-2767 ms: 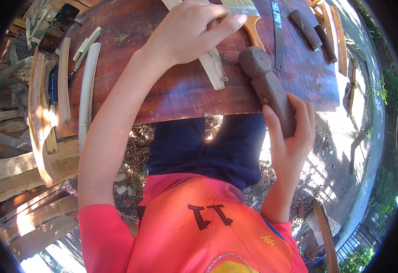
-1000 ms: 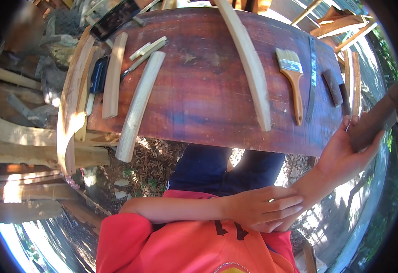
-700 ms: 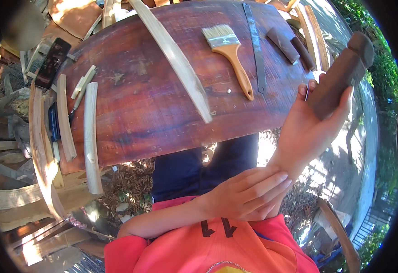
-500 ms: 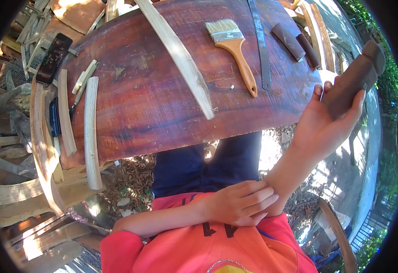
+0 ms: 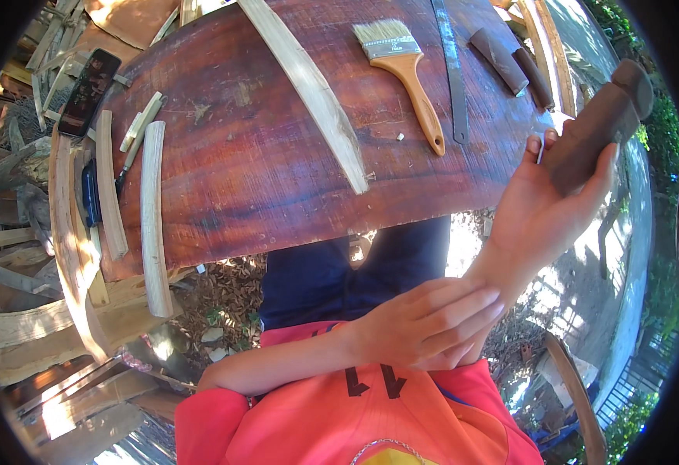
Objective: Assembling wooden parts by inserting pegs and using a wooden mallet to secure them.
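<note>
My right hand [image 5: 549,198] is raised to the right of the table, its fingers wrapped round a thick brown roll-like piece [image 5: 599,128] with a rounded end. It tilts up and to the right; its exact kind does not show. My left hand [image 5: 432,322] lies across my right forearm, fingers stretched out and touching it, holding nothing. On the reddish-brown wooden table [image 5: 238,178] is a paintbrush [image 5: 411,85] with an orange-brown handle. Beside it lie a narrow dark metal blade [image 5: 454,77] and two brown rolls [image 5: 498,60], [image 5: 534,77].
A long pale wood strip [image 5: 308,93] crosses the table. Shorter strips [image 5: 154,217], a phone [image 5: 89,91] and a dark blue object [image 5: 91,194] are at the left edge. Scrap wood [image 5: 37,318] piles up on the left; a curved wooden piece [image 5: 576,395] stands at lower right.
My left hand has slid up my right forearm toward the wrist. My right hand, still holding the brown piece, has shifted slightly left and up. The view has moved a little.
</note>
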`<action>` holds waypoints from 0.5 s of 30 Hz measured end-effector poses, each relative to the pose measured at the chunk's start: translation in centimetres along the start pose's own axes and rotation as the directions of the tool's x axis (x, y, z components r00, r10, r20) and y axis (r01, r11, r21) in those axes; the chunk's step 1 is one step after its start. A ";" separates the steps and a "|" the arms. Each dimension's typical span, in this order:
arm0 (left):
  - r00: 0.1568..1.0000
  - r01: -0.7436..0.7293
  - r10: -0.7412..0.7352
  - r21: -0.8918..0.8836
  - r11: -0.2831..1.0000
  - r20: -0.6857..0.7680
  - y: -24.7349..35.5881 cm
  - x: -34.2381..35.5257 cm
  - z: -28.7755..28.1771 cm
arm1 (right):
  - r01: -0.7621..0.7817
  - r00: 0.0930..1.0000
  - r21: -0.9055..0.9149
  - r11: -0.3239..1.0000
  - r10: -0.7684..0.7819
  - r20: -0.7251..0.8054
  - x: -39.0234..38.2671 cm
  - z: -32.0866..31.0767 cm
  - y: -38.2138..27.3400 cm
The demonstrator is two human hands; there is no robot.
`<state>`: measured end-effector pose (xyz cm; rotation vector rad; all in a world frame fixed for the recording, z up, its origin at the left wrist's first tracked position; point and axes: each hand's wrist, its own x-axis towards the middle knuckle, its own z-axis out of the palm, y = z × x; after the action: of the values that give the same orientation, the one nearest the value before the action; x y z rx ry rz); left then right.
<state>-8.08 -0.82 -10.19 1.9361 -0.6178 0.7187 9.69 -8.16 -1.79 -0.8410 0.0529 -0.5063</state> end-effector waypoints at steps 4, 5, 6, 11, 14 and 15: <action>1.000 0.012 -0.012 -0.025 1.000 0.012 0.0 0.7 -0.4 | -0.072 0.997 -0.119 0.990 0.068 -0.041 0.5 0.3 0.1; 0.998 0.026 -0.022 -0.072 0.997 0.062 0.1 0.8 -0.8 | -0.085 0.996 -0.136 0.987 0.084 -0.017 0.8 0.3 -0.1; 0.999 0.030 -0.025 -0.118 0.993 0.044 0.1 0.8 -1.4 | -0.045 0.997 -0.137 0.990 0.054 0.063 1.0 0.3 -0.2; 0.986 0.014 -0.013 -0.010 1.000 0.166 -1.4 2.2 -5.5 | 0.242 0.964 -0.838 0.488 -0.026 0.263 0.5 -1.6 -0.5; 0.999 0.027 -0.020 0.225 0.974 -0.034 -2.9 4.4 -8.2 | 0.414 0.909 -0.875 0.251 -0.056 0.414 0.6 -3.1 0.1; 0.998 0.040 -0.024 0.314 0.949 -0.054 -3.6 5.2 -9.2 | 0.443 0.896 -0.876 0.188 -0.060 0.440 0.6 -3.5 0.2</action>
<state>-4.03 8.34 -5.20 2.2077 -0.4600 0.8857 9.49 -10.78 -4.23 -2.2696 -0.0920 -0.6429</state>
